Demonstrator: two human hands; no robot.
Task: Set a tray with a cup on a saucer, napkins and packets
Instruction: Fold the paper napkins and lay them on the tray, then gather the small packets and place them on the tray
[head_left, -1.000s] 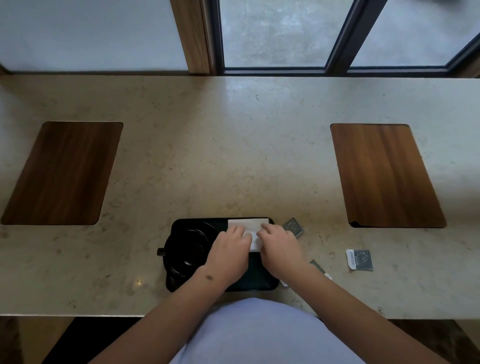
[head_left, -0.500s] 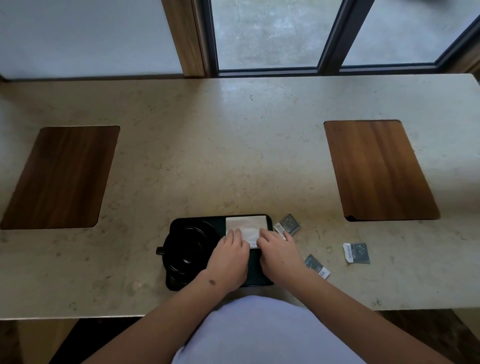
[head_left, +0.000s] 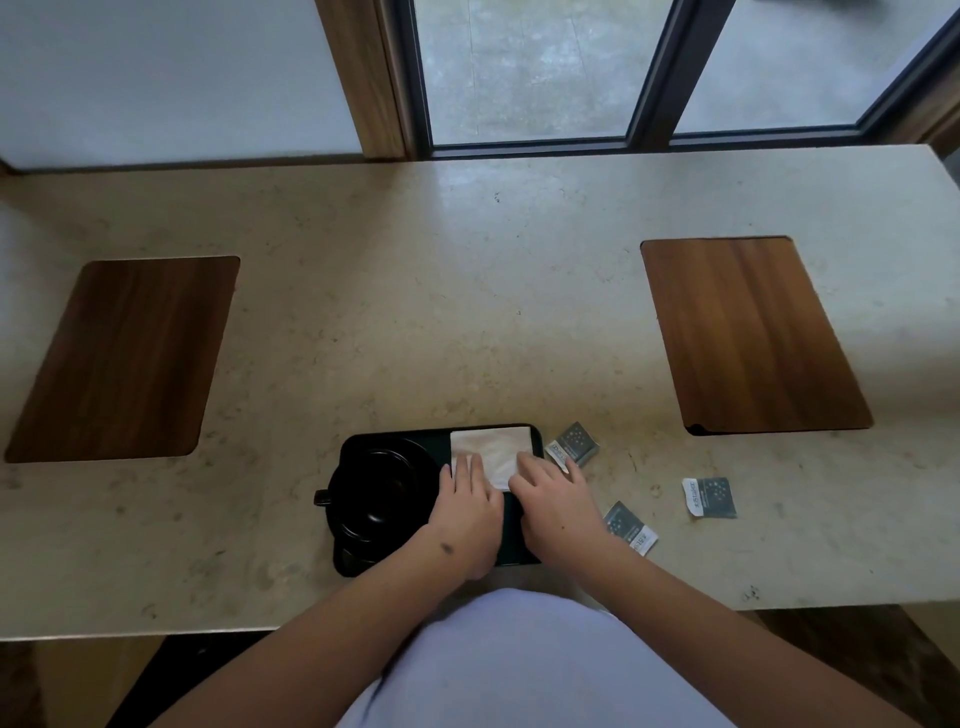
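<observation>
A black tray (head_left: 511, 545) lies at the near edge of the stone counter. On its left half a black cup (head_left: 382, 486) sits on a black saucer (head_left: 358, 530), handle pointing left. A white napkin (head_left: 493, 452) lies flat on the tray's far right part. My left hand (head_left: 467, 509) and my right hand (head_left: 556, 501) rest palm down on the napkin's near edge, fingers pressing it flat. Three dark packets lie on the counter right of the tray: one (head_left: 574, 444) beside the tray's corner, one (head_left: 628, 527) by my right wrist, one (head_left: 709, 496) farther right.
Two dark wooden inlays are set into the counter, one at the left (head_left: 124, 358) and one at the right (head_left: 748, 332). A window with dark frames (head_left: 654, 73) runs along the counter's far edge. The counter's near edge is just below the tray.
Both hands have stayed on the napkin, sliding slightly nearer so more of it shows. The view has shifted a little, revealing the packet by my right wrist.
</observation>
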